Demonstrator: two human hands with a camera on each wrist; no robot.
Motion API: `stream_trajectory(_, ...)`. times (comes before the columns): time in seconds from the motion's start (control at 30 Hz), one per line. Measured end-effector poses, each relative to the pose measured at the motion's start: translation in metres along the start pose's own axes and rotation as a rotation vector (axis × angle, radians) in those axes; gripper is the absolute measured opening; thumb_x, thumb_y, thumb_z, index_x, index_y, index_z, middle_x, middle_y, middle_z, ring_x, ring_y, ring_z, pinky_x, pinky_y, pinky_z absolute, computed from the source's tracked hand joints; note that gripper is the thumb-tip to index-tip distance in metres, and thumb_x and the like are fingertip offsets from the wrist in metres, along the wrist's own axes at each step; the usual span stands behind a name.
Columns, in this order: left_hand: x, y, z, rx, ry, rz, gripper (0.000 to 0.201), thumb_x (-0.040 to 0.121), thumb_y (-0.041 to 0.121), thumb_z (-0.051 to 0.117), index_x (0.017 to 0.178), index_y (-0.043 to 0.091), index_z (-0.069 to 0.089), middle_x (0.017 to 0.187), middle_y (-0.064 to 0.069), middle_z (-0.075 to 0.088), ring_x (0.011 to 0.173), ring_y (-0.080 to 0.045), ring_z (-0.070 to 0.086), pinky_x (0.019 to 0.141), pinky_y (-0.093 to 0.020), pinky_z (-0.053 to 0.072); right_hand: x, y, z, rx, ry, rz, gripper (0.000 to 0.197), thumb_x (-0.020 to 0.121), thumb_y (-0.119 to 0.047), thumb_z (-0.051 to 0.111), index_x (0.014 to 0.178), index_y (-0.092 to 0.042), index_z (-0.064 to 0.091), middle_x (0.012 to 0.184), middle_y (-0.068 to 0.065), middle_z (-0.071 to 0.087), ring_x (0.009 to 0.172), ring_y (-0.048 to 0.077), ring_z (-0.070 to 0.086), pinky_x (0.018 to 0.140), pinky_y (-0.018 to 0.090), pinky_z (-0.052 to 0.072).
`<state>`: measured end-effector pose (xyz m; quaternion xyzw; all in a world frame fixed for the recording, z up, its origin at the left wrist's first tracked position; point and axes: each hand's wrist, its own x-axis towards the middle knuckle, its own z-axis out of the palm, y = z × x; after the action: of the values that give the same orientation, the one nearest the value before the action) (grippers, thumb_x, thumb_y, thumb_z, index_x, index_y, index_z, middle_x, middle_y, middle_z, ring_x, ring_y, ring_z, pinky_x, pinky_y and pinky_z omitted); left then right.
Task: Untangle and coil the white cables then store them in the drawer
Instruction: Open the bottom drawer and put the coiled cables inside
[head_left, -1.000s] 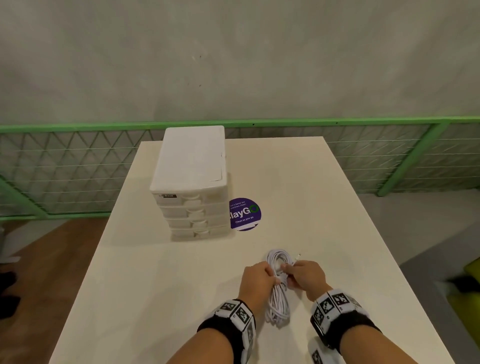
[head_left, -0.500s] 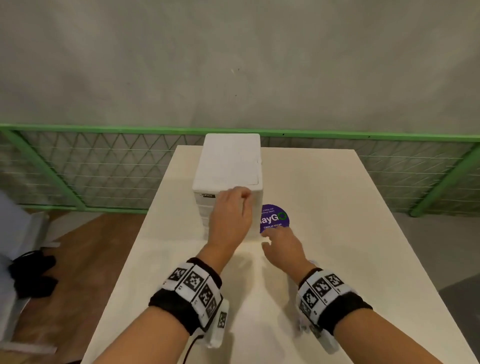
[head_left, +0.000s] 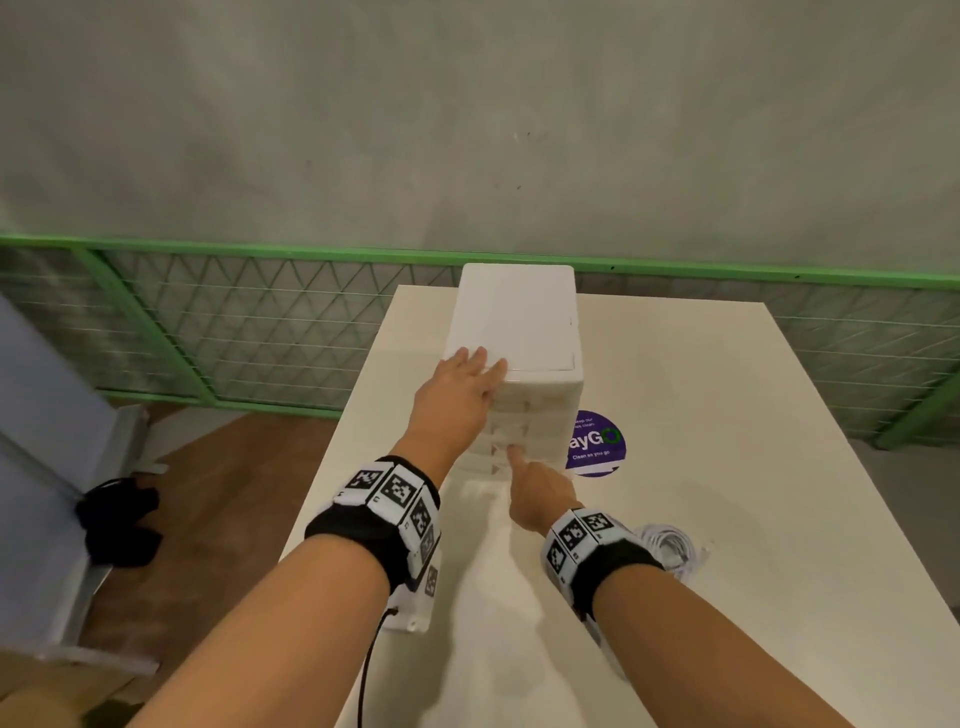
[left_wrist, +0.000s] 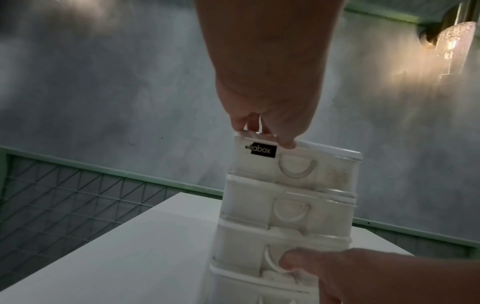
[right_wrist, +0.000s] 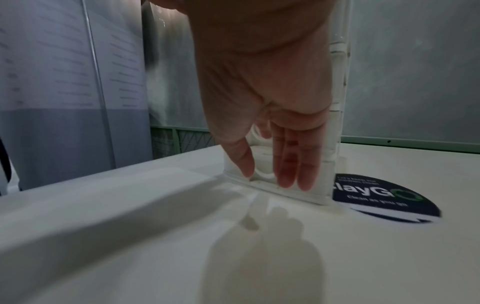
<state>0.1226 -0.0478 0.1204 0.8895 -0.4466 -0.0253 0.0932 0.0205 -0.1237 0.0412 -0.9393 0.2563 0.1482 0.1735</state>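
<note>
Your drawer unit (head_left: 519, 332) has four closed drawers; what is inside them is not readable through the cloudy fronts. Your left hand (head_left: 460, 395) rests flat on its top, fingers straight. Your right hand (head_left: 537, 488) hooks one finger in the third drawer's handle (left_wrist: 271, 262). The coiled white cables (head_left: 670, 551) lie on the table (head_left: 727, 467) well in front of the unit, partly hidden behind your right wrist.
</note>
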Motion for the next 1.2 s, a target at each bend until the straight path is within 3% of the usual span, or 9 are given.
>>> stream_trajectory(0.1, 0.004, 0.000, 0.000, 0.073, 0.000, 0.001, 0.045, 0.103, 0.018, 0.024, 0.147, 0.026, 0.027, 0.156, 0.002, 0.026, 0.145, -0.021, 0.019, 0.111, -0.032, 0.028, -0.009, -0.007, -0.005, 0.048, -0.020, -0.014, 0.062, 0.085, -0.003, 0.045, 0.142, -0.013, 0.022, 0.117, 0.016, 0.060, 0.106, 0.032, 0.059, 0.083, 0.036, 0.047)
stream_trajectory(0.27, 0.005, 0.002, 0.000, 0.122, -0.001, 0.007, 0.047, 0.102, 0.013, 0.025, 0.147, 0.023, 0.027, 0.155, -0.001, 0.026, 0.144, -0.022, 0.021, 0.109, -0.032, 0.028, -0.055, -0.010, 0.010, -0.041, -0.037, -0.129, 0.057, 0.085, -0.003, 0.044, 0.139, -0.008, 0.026, 0.118, 0.019, 0.060, 0.106, 0.036, 0.058, 0.085, 0.038, 0.046)
stream_trajectory(0.37, 0.005, 0.003, 0.000, 0.109, 0.008, -0.002, 0.046, 0.102, 0.012, 0.026, 0.147, 0.023, 0.028, 0.155, -0.001, 0.028, 0.144, -0.022, 0.022, 0.109, -0.033, 0.029, -0.090, -0.010, 0.034, -0.081, -0.058, -0.218, 0.057, 0.086, -0.001, 0.042, 0.140, -0.004, 0.024, 0.108, 0.020, 0.064, 0.096, 0.036, 0.062, 0.068, 0.037, 0.045)
stream_trajectory(0.47, 0.006, 0.003, 0.000, 0.114, 0.020, 0.015, 0.045, 0.101, 0.013, 0.027, 0.146, 0.020, 0.032, 0.153, -0.004, 0.033, 0.140, -0.025, 0.029, 0.106, -0.035, 0.032, -0.112, -0.011, 0.050, -0.102, -0.107, -0.226, 0.062, 0.087, -0.001, 0.041, 0.143, -0.001, 0.014, 0.106, 0.022, 0.063, 0.085, 0.034, 0.061, 0.049, 0.028, 0.030)
stream_trajectory(0.67, 0.002, 0.006, -0.002, 0.080, 0.063, 0.027, 0.044, 0.099, 0.006, 0.030, 0.141, 0.012, 0.040, 0.143, -0.011, 0.044, 0.129, -0.029, 0.040, 0.098, -0.040, 0.037, -0.121, 0.027, 0.020, -0.059, -0.062, -0.263, 0.048, 0.087, -0.008, 0.042, 0.135, -0.014, 0.040, 0.126, 0.014, 0.056, 0.113, 0.032, 0.054, 0.087, 0.037, 0.043)
stream_trajectory(0.77, 0.002, 0.007, -0.002, 0.090, 0.067, 0.021, 0.043, 0.099, 0.008, 0.030, 0.141, 0.013, 0.040, 0.141, -0.009, 0.045, 0.126, -0.028, 0.042, 0.093, -0.038, 0.039, -0.115, 0.082, -0.008, -0.108, 0.008, -0.128, 0.048, 0.084, -0.004, 0.044, 0.128, -0.020, 0.049, 0.126, 0.005, 0.057, 0.117, 0.024, 0.052, 0.090, 0.034, 0.044)
stream_trajectory(0.93, 0.002, 0.008, 0.000, 0.053, 0.084, 0.019, 0.043, 0.097, 0.004, 0.033, 0.138, 0.009, 0.044, 0.134, -0.013, 0.050, 0.121, -0.031, 0.045, 0.090, -0.041, 0.039, -0.103, 0.150, -0.007, 0.082, 0.084, 0.436, 0.039, 0.092, -0.028, 0.048, 0.123, -0.006, 0.042, 0.120, 0.015, 0.059, 0.110, 0.031, 0.057, 0.086, 0.033, 0.045)
stream_trajectory(1.13, 0.001, 0.009, -0.002, 0.019, 0.098, 0.017, 0.042, 0.096, 0.004, 0.034, 0.136, 0.010, 0.048, 0.135, -0.012, 0.051, 0.120, -0.030, 0.046, 0.088, -0.040, 0.041, -0.081, 0.126, 0.055, 0.336, 0.030, 0.556, 0.088, 0.088, -0.041, 0.056, 0.141, 0.009, 0.007, 0.136, 0.020, 0.047, 0.124, 0.030, 0.049, 0.096, 0.032, 0.042)
stream_trajectory(1.2, 0.001, 0.009, -0.002, 0.022, 0.097, 0.015, 0.042, 0.097, 0.005, 0.034, 0.136, 0.011, 0.048, 0.136, -0.011, 0.050, 0.121, -0.029, 0.046, 0.089, -0.040, 0.041, -0.072, 0.125, 0.064, 0.283, 0.065, 0.612, 0.082, 0.092, -0.032, 0.051, 0.143, 0.008, 0.001, 0.141, 0.022, 0.039, 0.128, 0.031, 0.044, 0.102, 0.034, 0.039)
